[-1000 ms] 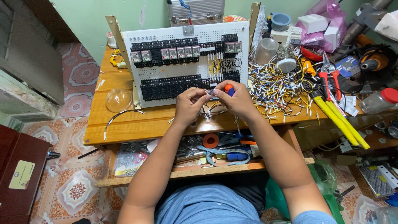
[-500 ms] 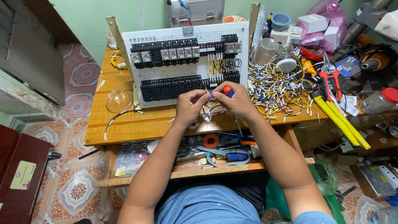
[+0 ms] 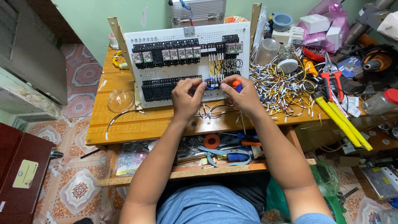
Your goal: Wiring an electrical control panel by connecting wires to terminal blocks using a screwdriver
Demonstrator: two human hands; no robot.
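wired relay panel (image 3: pixel 186 62) stands propped on counter (image 3: pixel 124 124). left hand (image 3: pixel 186 97) pinches a wire at the terminal row; right hand (image 3: pixel 244 95) clamped on orange-handled screwdriver (image 3: pixel 236 85). risk: tip slips, wire pulls loose.

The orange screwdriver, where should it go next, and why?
Probably tip it onto the black terminal row. The right hand holds the orange screwdriver just beside it, and the left hand pinches a blue wire there, likely awaiting tightening.
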